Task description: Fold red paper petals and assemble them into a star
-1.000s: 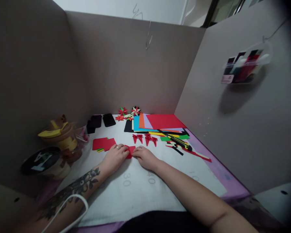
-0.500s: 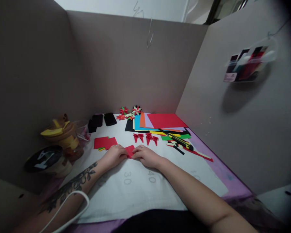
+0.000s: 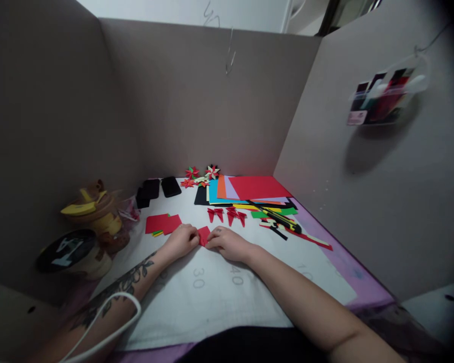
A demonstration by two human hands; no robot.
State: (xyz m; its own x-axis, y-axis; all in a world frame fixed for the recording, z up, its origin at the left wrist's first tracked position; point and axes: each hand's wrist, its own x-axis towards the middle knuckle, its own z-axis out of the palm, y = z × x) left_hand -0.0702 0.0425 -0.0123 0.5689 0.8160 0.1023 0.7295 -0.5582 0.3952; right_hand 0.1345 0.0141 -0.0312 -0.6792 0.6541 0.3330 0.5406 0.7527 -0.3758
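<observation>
A small piece of red paper (image 3: 204, 234) lies on the white cloth between my two hands. My left hand (image 3: 182, 239) has its fingers curled and pinched at the paper's left edge. From the other side, my right hand (image 3: 225, 241) grips the lower right edge with thumb and finger. The fingertips partly hide the paper, so its folds are hard to make out. Left of my hands rest more red paper squares (image 3: 158, 223), with green and yellow edges under them. Just beyond my hands stand several folded red paper pieces (image 3: 227, 216).
A yellow-and-black utility knife (image 3: 282, 220) lies among paper strips at right. Behind it is a stack of coloured sheets (image 3: 257, 187). Finished paper stars (image 3: 212, 172) sit at the back, beside dark flat objects (image 3: 170, 186). Containers (image 3: 94, 206) crowd the left; a white cable (image 3: 130, 300) crosses my left forearm.
My left hand's fingers have curled in more at the paper's left edge, and less of the paper shows. My right hand stays almost in place. The view has shifted slightly.
</observation>
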